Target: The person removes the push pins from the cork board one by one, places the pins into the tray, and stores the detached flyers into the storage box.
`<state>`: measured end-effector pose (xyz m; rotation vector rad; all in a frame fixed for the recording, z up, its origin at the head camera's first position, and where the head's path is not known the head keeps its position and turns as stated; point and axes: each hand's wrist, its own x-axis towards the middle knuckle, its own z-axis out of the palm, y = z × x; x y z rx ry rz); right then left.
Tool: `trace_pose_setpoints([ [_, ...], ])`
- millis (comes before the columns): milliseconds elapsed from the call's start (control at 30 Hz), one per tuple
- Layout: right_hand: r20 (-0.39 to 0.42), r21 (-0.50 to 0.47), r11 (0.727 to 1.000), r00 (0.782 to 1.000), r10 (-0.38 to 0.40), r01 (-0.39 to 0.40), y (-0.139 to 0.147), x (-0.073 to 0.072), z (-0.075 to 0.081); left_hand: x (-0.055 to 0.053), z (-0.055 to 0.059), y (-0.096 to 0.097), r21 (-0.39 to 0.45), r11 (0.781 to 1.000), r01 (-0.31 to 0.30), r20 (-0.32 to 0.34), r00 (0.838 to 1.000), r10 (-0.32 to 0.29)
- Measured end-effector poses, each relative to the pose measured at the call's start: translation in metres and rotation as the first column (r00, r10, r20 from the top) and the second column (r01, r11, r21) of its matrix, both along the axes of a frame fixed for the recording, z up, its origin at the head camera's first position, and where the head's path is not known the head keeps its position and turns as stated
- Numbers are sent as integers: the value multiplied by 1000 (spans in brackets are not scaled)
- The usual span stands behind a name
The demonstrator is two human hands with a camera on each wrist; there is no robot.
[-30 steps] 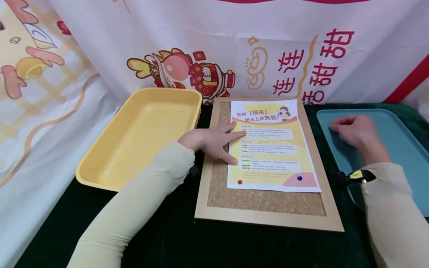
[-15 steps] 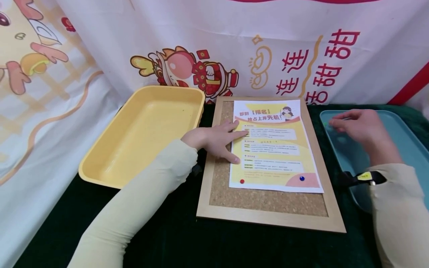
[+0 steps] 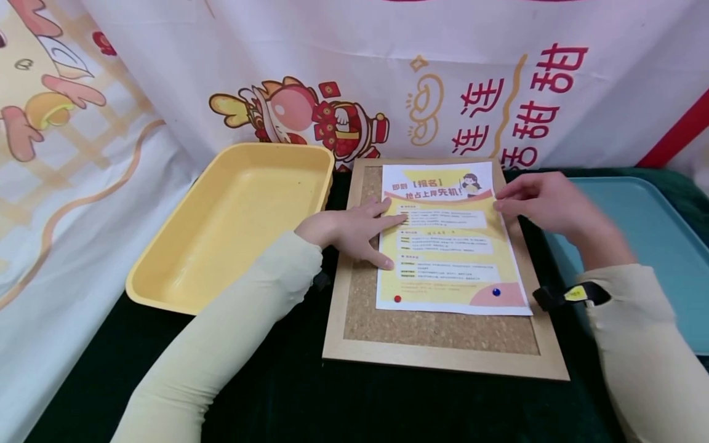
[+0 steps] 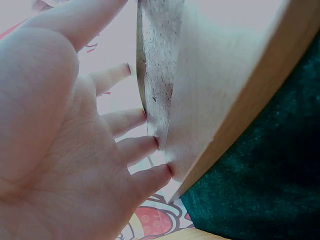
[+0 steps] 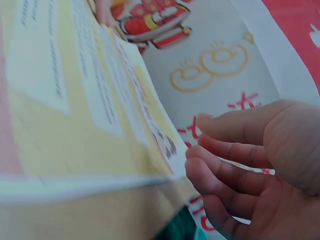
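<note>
A printed yellow-and-white sheet of paper (image 3: 443, 246) lies on the framed corkboard (image 3: 421, 329). A red pushpin (image 3: 397, 299) and a blue pushpin (image 3: 496, 292) sit near its lower corners. My left hand (image 3: 360, 237), fingers spread, rests across the board's left side with its fingertips on the paper's left edge. My right hand (image 3: 554, 206) is at the paper's upper right edge, thumb and fingers bent close together; I cannot tell whether something small is between them. In the right wrist view, those fingertips overlap the paper's top corner (image 5: 177, 162).
To the left stands a yellow tray (image 3: 221, 234), partly behind the left forearm. A blue-green tray (image 3: 659, 246) lies on the right, partly under the right arm. Dark green cloth (image 3: 432, 406) covers the table, and a printed white curtain (image 3: 354, 37) hangs behind.
My right hand has moved left from over the blue-green tray to the paper's upper right edge. My left hand has stayed on the paper.
</note>
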<state>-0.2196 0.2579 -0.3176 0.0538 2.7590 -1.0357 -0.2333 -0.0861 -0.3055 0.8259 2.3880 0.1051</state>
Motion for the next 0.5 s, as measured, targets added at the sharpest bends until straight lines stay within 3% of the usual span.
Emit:
trace_pose_setpoints([
  [233,-6,22,990,990,142,-142,-27,5,5,0,1,0,4,1000,-2,2,1000,2],
  [500,-36,18,960,960,278,-278,-45,15,15,1,1,0,-3,1000,3,-6,1000,-3],
])
